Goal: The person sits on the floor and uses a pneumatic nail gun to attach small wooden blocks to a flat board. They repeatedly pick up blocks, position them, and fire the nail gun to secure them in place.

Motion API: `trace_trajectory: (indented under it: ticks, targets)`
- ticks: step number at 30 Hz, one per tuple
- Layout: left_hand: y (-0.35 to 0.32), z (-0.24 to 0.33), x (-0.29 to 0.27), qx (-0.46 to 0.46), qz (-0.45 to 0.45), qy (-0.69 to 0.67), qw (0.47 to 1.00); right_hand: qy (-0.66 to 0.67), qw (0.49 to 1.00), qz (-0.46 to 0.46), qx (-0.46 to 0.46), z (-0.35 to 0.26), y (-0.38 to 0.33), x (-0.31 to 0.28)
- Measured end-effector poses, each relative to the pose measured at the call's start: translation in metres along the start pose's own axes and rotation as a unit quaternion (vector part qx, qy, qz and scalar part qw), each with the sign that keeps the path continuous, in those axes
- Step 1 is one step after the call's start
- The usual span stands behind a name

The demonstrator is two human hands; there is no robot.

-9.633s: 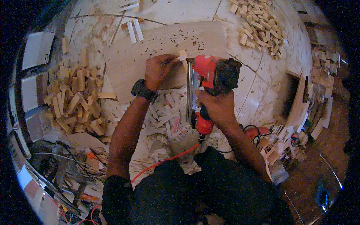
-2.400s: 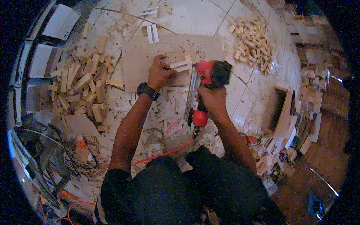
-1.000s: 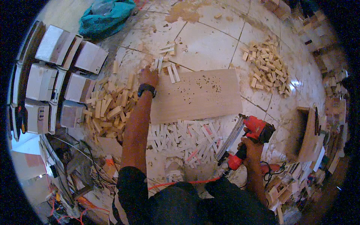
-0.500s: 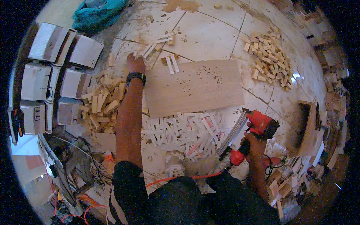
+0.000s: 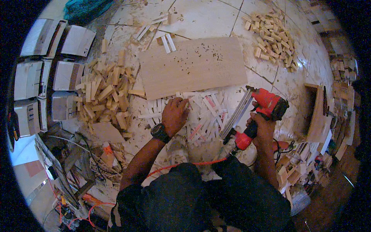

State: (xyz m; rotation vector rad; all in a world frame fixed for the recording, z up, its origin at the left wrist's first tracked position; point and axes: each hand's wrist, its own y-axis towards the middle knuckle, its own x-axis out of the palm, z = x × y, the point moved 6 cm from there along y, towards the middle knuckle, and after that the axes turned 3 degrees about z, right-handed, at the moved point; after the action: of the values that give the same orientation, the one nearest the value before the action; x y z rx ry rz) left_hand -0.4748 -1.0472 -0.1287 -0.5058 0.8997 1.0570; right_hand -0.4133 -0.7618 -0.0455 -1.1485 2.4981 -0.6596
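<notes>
My right hand grips a red and black nail gun by its handle, its long silver magazine slanting down to the left. A red hose runs from the nail gun's base across my lap. My left hand, with a watch on the wrist, is down at the heap of thin white strips. Its fingers are curled in, and what they hold, if anything, is hidden. Just beyond the strips lies a flat wooden board dotted with dark specks. Two white strips on a small block rest at its far left edge.
Small wood blocks lie in a heap on the left and another pile at far right. Pale boxes stand in rows at left. An open wooden box and scraps are at right. A teal sack lies far left.
My left hand has come back from the far left, beside the board, to the white strips. The nail gun stays in my right hand. The whole view has shifted a little.
</notes>
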Motion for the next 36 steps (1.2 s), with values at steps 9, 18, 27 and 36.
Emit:
trace_trajectory:
  ticks: [9,18,27,36]
  targets:
    - [-0.023,-0.036,-0.017,-0.063,0.090,-0.012,0.994,-0.004,0.999,-0.005,-0.032,-0.010,-0.010,-0.019]
    - [-0.045,-0.182,-0.119,-0.247,0.194,0.240,0.919,0.051,0.996,-0.079,-0.006,-0.017,-0.002,-0.004]
    - [-0.046,-0.158,-0.098,-0.284,0.199,0.378,0.858,0.052,0.997,-0.049,0.022,-0.017,-0.009,0.007]
    - [-0.033,-0.136,-0.100,-0.316,0.121,0.016,0.941,0.038,0.998,-0.032,0.041,-0.007,-0.003,-0.013]
